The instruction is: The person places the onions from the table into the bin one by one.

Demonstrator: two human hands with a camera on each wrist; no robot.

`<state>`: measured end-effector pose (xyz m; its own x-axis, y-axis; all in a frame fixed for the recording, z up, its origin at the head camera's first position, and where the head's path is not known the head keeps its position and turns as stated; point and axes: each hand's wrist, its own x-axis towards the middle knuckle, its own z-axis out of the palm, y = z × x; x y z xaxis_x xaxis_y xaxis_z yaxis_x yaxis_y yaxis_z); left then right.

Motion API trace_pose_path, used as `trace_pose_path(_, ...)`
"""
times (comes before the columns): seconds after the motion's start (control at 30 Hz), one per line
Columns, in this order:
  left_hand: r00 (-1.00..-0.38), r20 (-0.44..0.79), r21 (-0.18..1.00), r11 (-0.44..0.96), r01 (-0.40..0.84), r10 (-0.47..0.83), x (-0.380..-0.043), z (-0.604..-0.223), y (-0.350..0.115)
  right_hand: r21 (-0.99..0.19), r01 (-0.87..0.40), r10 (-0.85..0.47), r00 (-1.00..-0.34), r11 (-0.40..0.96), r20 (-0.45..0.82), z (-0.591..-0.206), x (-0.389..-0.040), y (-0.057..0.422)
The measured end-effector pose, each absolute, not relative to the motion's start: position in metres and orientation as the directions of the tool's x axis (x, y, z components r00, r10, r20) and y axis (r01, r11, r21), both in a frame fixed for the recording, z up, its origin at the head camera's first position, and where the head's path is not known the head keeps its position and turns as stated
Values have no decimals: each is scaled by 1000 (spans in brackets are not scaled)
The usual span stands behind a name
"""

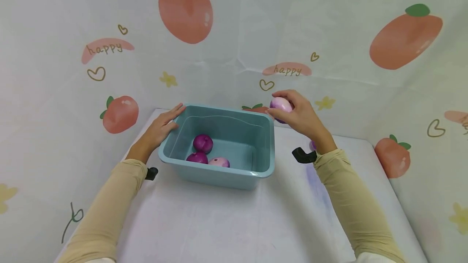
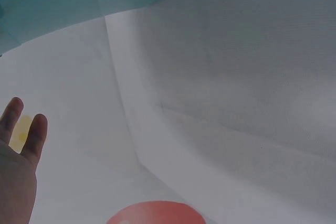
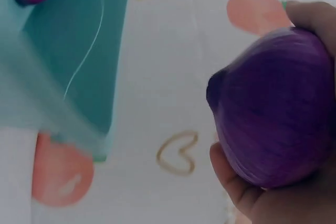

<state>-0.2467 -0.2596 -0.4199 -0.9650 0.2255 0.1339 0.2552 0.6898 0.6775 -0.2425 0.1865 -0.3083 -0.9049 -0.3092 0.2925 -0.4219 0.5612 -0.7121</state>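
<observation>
My right hand [image 1: 301, 113] holds a purple onion [image 1: 280, 104] in the air, just beyond the right rim of a teal plastic basin [image 1: 215, 177]. Close up in the right wrist view, the onion [image 3: 278, 106] is streaked dark purple with a darker tip, and fingers curl around it. At the basin's back left corner, my left hand [image 1: 159, 131] lies by the rim with fingers extended. Inside the basin are two dark purple round fruits [image 1: 202, 143] and a paler pink-purple one [image 1: 219, 162], partly hidden by the front wall.
The basin stands on a white-covered table [image 1: 204, 222]. Another purple item [image 1: 312, 145] lies behind my right wrist, mostly hidden. A bluish-purple stain [image 1: 317, 182] marks the cloth beside that forearm. A white fruit-printed curtain [image 1: 226, 31] rises behind the table and along its sides.
</observation>
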Motion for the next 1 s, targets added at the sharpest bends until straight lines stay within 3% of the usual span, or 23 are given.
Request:
trace_pose_path(0.5,-961,137,680,683,267,240,-249,-422,-260,-699,-506,-500,-832,504,242,-321,-269,100)
trace_pose_path(1.0,-957,143,665,692,281,250,-252,-421,-262,-656,-608,-726,-675,448,130,-369,-291,28)
